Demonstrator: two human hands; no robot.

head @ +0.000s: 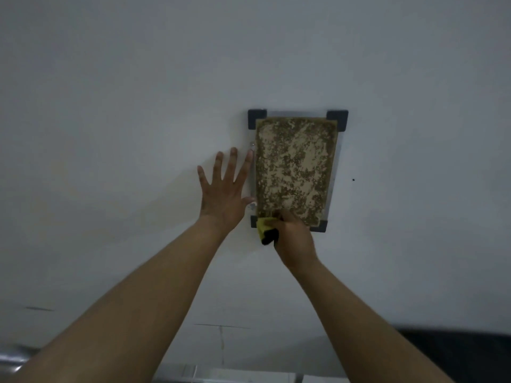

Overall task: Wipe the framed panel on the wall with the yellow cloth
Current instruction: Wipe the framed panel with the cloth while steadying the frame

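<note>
Framed panel (296, 170): hangs on pale wall (138, 106), mottled brown-tan face, dark corner caps.
Left hand (224, 194): flat against wall, fingers spread, forefinger and thumb touching panel's left frame edge.
Right hand (293, 230): closed round yellow cloth (262, 226), pressed to panel's lower left corner.
Cloth: bunched, dark part below the fist.

Plain pale wall (138, 92) in dim, greyish light.
A small dark speck (353, 179) marks it at right; faint scuffs low down, a dark surface (470, 352) at the lower right corner.
</note>
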